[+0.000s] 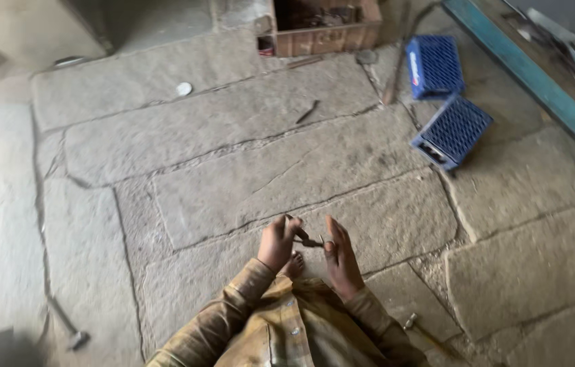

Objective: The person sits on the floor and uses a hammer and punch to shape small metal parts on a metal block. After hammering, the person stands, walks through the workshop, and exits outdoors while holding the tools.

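Observation:
My left hand (277,242) is closed around a small dark metal tool or part (306,239) held at waist height over the stone floor. My right hand (340,257) is next to it, fingers extended, with the thumb touching the tool's other end. Both sleeves are brownish plaid. A bare foot (293,266) shows just below my hands. What exactly the metal piece is cannot be told at this size.
Large stone slabs (246,143) make up the floor. Two blue plastic crates (452,129) lie at the upper right beside a teal beam (539,85). A wooden box (321,30) stands at the top. A hammer (73,333) lies lower left, another tool (416,326) lower right, a dark rod (308,111) mid-floor.

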